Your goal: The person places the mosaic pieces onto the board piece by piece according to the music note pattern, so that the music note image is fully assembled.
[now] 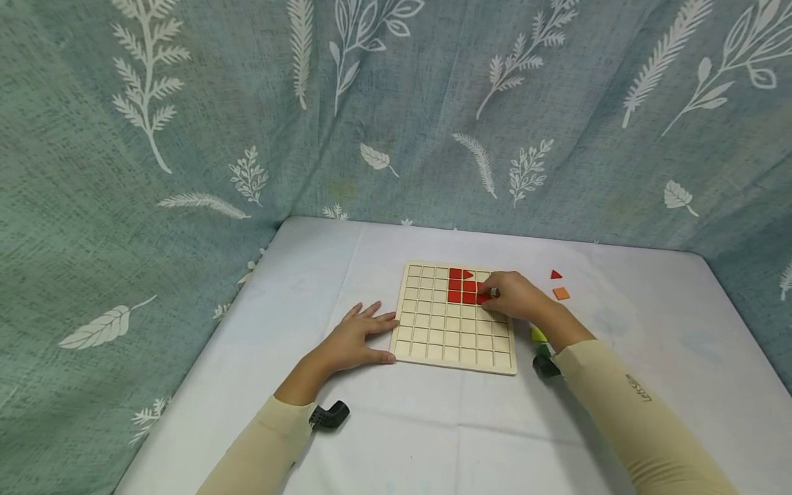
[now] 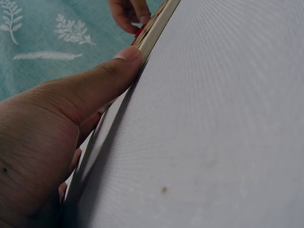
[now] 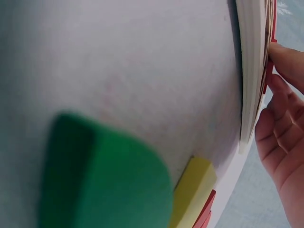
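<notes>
A pale wooden board (image 1: 436, 337) with a grid of square cells lies flat on the table. Several red square pieces (image 1: 454, 284) fill cells near its far side, with a red triangle (image 1: 467, 275) beside them. My right hand (image 1: 518, 297) is over the board's right part, its thumb and fingertips pinching a red piece (image 3: 269, 71) at the board's surface; the fingers partly cover its shape. At the left edge, my left hand (image 1: 354, 341) rests on the table with spread fingers, and its thumb (image 2: 111, 76) touches the board's side.
Right of the board lie a loose red triangle (image 1: 556, 274) and an orange square (image 1: 561, 293). A yellow piece (image 1: 537, 334) and a green piece (image 3: 114, 175) are nearer, partly under the right wrist. Leaf-patterned curtain (image 1: 396, 124) hangs behind the white-covered table (image 1: 396, 447).
</notes>
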Demonstrator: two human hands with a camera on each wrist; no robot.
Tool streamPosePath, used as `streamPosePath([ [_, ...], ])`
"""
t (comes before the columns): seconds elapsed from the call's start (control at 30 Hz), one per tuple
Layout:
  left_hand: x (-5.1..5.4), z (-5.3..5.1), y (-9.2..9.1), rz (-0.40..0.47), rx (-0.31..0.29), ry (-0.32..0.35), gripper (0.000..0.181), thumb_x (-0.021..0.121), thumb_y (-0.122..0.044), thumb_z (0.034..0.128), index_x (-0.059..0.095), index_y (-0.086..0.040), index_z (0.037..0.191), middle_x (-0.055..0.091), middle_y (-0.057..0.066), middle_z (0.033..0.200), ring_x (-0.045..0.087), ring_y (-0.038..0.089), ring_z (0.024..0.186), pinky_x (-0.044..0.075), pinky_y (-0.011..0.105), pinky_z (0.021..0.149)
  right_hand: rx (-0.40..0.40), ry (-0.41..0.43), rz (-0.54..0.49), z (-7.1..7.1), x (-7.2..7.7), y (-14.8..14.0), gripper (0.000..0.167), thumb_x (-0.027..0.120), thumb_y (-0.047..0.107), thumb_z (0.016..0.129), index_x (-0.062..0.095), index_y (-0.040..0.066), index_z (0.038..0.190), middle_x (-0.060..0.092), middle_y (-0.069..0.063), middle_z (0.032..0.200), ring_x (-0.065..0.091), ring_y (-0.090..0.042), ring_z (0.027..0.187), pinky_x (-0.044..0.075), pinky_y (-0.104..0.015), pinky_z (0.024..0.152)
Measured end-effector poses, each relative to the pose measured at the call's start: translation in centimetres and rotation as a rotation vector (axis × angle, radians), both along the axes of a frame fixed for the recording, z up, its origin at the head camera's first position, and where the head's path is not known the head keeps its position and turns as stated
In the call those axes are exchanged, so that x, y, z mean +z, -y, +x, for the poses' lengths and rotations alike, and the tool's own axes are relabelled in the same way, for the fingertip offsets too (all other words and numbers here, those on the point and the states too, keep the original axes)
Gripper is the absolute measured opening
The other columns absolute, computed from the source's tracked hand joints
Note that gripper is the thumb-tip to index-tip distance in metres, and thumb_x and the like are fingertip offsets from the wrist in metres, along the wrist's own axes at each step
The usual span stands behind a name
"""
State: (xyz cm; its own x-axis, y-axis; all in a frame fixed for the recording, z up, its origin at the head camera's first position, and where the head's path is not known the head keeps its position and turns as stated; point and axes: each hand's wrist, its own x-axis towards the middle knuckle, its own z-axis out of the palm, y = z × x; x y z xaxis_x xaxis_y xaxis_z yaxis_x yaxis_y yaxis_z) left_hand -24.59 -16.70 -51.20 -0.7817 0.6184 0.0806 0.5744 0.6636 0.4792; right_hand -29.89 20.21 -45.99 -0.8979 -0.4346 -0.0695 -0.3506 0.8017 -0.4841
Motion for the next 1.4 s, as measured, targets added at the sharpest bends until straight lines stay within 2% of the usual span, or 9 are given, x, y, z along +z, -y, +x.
streamPosePath([
  [0.23, 0.2, 0.0, -0.1, -0.001, 0.004, 0.004, 0.085, 0.068, -0.071, 0.0724, 0.056, -0.02, 0.139, 0.043, -0.013, 0.147, 0.019, 0.02, 0.146, 0.001, 0.045, 0.118, 0.024, -0.003, 0.022, -0.1, 0.3, -0.1, 0.027, 0.076, 0.013, 0.086, 0.073, 0.006, 0.111, 0.066, -0.006, 0.112, 0.059, -0.025, 0.105, 0.05, -0.043, 0.091],
  [0.4, 0.1, 0.0, -0.2, -0.01, 0.017, 0.018, 0.085, 0.069, -0.07, 0.0722, 0.056, -0.021, 0.14, 0.042, -0.015, 0.147, 0.017, 0.018, 0.146, 0.0, 0.042, 0.118, 0.03, -0.006, 0.032, -0.1, 0.2, -0.1, 0.024, 0.076, 0.014, 0.086, 0.074, 0.008, 0.11, 0.065, -0.005, 0.11, 0.059, -0.022, 0.097, 0.05, -0.041, 0.086],
  [0.63, 0.1, 0.1, -0.1, -0.018, 0.036, 0.04, 0.085, 0.069, -0.07, 0.0714, 0.055, -0.023, 0.14, 0.041, -0.016, 0.147, 0.014, 0.015, 0.146, -0.002, 0.04, 0.118, 0.036, -0.002, 0.016, -0.1, -0.2, -0.1, 0.024, 0.075, 0.013, 0.087, 0.073, 0.008, 0.11, 0.065, -0.003, 0.109, 0.059, -0.024, 0.106, 0.049, -0.043, 0.092],
  [0.9, 0.2, 0.1, -0.2, -0.02, 0.035, 0.031, 0.085, 0.069, -0.07, 0.0716, 0.055, -0.023, 0.14, 0.041, -0.016, 0.147, 0.015, 0.016, 0.146, -0.002, 0.04, 0.118, 0.05, -0.017, 0.021, 0.0, 0.0, 0.1, 0.022, 0.074, 0.012, 0.087, 0.074, 0.009, 0.109, 0.065, -0.002, 0.107, 0.059, -0.023, 0.104, 0.05, -0.042, 0.09],
  [1.07, 0.3, 0.2, -0.2, -0.007, 0.028, 0.038, 0.085, 0.07, -0.069, 0.0714, 0.056, -0.021, 0.14, 0.042, -0.014, 0.147, 0.015, 0.019, 0.146, -0.002, 0.041, 0.118, 0.065, -0.031, 0.049, 0.1, 0.3, 0.1, 0.024, 0.075, 0.017, 0.087, 0.073, 0.008, 0.11, 0.065, -0.004, 0.11, 0.06, -0.023, 0.103, 0.05, -0.042, 0.09],
  [1.27, 0.0, 0.0, -0.2, -0.024, 0.023, 0.026, 0.087, 0.066, -0.073, 0.0711, 0.055, -0.022, 0.14, 0.04, -0.015, 0.147, 0.014, 0.017, 0.146, -0.003, 0.042, 0.118, 0.017, 0.002, 0.019, 0.1, 1.4, -0.9, 0.023, 0.069, 0.018, 0.091, 0.072, 0.008, 0.112, 0.064, -0.007, 0.116, 0.061, -0.026, 0.101, 0.052, -0.043, 0.084],
  [1.4, 0.1, 0.0, -0.1, -0.025, 0.031, 0.029, 0.086, 0.068, -0.071, 0.0708, 0.055, -0.023, 0.14, 0.04, -0.016, 0.147, 0.014, 0.016, 0.146, -0.002, 0.042, 0.118, -0.032, 0.006, 0.045, -0.3, 1.9, -2.3, 0.021, 0.066, 0.015, 0.093, 0.072, 0.007, 0.112, 0.064, -0.01, 0.117, 0.06, -0.03, 0.105, 0.052, -0.046, 0.086],
])
